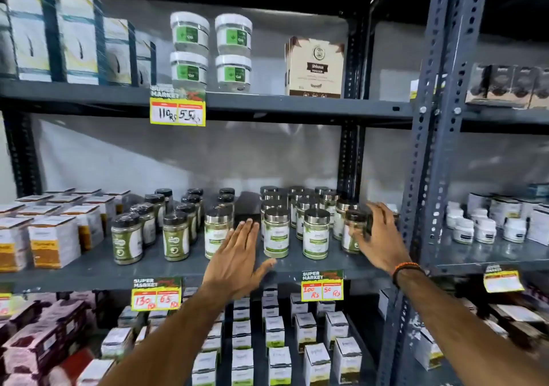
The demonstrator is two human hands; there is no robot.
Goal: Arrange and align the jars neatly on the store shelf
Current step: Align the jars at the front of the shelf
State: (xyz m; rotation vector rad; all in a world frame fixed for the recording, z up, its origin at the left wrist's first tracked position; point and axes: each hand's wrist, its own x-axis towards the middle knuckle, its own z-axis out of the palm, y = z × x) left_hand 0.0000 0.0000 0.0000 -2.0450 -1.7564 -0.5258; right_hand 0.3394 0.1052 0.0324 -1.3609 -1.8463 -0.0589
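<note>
Several silver-lidded jars with green and white labels stand in rows on the middle shelf; two front ones are the jar and the jar. My left hand is open with straight fingers, raised in the gap between the jar and the front row. My right hand grips the rightmost front jar from its right side, fingers curled round it. That jar looks blurred.
Black-lidded jars stand to the left on the same shelf, with boxes beyond them. A grey upright post rises just right of my right hand. Price tags hang on the shelf edge. White boxes fill the shelf below.
</note>
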